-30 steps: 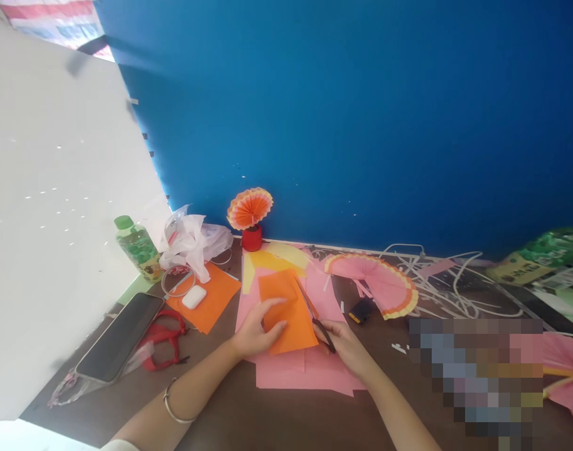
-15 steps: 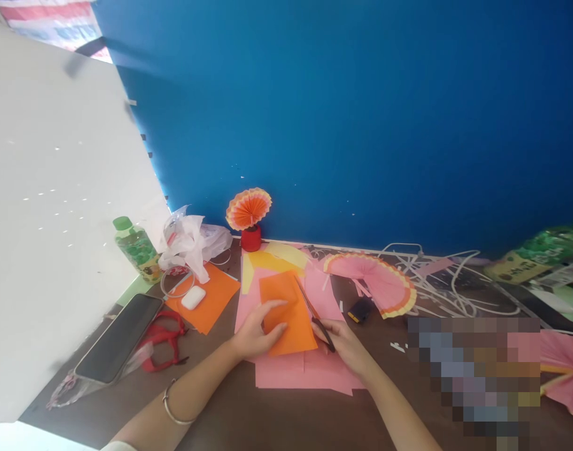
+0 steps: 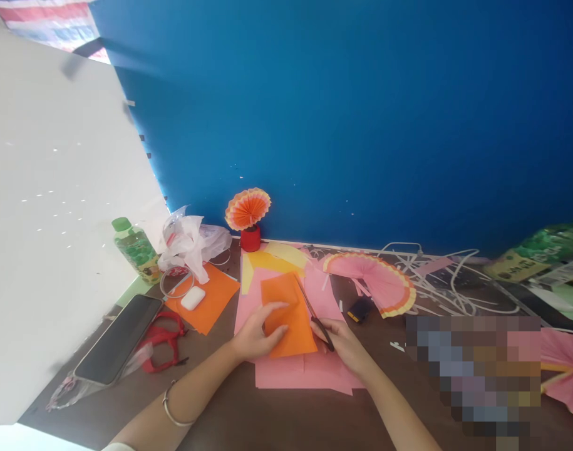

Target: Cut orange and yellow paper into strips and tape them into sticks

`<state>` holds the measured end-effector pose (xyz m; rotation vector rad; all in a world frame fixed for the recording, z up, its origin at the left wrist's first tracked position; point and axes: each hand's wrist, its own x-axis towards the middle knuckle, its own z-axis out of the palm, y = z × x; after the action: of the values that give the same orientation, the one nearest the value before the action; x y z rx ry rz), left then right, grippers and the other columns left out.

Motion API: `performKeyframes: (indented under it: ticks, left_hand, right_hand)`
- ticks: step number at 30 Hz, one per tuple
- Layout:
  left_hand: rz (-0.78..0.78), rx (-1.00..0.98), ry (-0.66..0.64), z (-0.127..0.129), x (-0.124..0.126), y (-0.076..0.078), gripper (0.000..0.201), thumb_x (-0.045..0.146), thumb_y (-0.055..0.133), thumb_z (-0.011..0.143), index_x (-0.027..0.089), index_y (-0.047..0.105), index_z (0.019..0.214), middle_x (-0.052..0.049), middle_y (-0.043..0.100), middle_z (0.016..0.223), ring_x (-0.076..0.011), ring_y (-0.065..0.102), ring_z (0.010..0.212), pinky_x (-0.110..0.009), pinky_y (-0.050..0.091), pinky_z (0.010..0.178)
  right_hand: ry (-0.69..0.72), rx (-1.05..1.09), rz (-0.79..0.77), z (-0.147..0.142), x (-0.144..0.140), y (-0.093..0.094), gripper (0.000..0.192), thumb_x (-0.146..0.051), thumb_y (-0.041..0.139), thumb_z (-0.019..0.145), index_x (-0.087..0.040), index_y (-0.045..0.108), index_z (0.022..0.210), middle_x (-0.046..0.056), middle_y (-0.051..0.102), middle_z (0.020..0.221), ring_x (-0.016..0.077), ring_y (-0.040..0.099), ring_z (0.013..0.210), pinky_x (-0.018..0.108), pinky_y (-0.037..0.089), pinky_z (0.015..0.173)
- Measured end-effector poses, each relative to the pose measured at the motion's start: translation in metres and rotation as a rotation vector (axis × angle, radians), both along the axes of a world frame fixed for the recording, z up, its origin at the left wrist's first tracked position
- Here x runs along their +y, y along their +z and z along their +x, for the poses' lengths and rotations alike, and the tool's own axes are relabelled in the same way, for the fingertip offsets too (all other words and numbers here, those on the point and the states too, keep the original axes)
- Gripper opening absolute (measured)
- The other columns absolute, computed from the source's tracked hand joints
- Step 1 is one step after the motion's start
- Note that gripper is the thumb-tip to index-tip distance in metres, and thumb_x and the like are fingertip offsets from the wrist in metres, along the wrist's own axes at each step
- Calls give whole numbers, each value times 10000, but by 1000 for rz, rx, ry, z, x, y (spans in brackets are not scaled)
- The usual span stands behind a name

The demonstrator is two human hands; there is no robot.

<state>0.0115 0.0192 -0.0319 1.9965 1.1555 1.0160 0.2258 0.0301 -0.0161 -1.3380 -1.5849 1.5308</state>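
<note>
My left hand (image 3: 257,333) holds the left edge of an orange paper sheet (image 3: 290,313), which lies over pink paper sheets (image 3: 305,369) on the brown table. My right hand (image 3: 343,341) grips black-handled scissors (image 3: 314,313); their blades run up along the orange sheet's right edge. Yellow paper (image 3: 272,258) pokes out behind the orange sheet.
A phone (image 3: 114,339), red scissors (image 3: 161,338), white earbud case (image 3: 192,297) on another orange sheet, green bottle (image 3: 133,247) and plastic bag (image 3: 190,241) lie at left. A small paper fan in a red pot (image 3: 248,216), a pink pleated fan (image 3: 380,282) and white paper strips (image 3: 450,282) sit behind.
Both hands and the orange sheet hold almost the same place; the view has drifted slightly.
</note>
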Motion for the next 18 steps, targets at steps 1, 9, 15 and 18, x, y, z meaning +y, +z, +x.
performKeyframes:
  ticks: [1, 9, 15, 18]
  left_hand:
    - [0, -2, 0, 0, 0, -1, 387, 283, 508, 800, 205, 477, 1177, -76, 546, 1204, -217, 496, 1119, -369, 406, 954]
    - [8, 0, -29, 1, -3, 0, 398, 274, 511, 798, 206, 468, 1188, -72, 541, 1209, -213, 495, 1119, -357, 401, 959]
    - [-13, 13, -49, 3, -6, 2, 403, 287, 519, 794, 204, 472, 1185, -72, 552, 1195, -214, 503, 1106, -351, 410, 950]
    - [-26, 16, -53, 3, -7, 2, 407, 278, 522, 790, 210, 472, 1188, -70, 547, 1204, -217, 501, 1109, -358, 404, 956]
  right_hand:
    - [2, 4, -2, 0, 0, 0, 444, -583, 576, 670, -175, 451, 547, -46, 402, 471, 101, 373, 489, 240, 231, 488]
    - [2, 83, -11, -1, -2, 4, 417, -557, 603, 651, -162, 492, 575, -37, 412, 540, 104, 356, 537, 237, 246, 509]
    - [-13, 113, -41, -2, -3, 11, 415, -550, 614, 637, -169, 484, 536, -53, 363, 498, 103, 328, 529, 243, 255, 532]
    - [-17, 92, -36, -2, -2, 12, 430, -567, 612, 624, -170, 472, 538, -50, 354, 518, 101, 309, 534, 240, 238, 526]
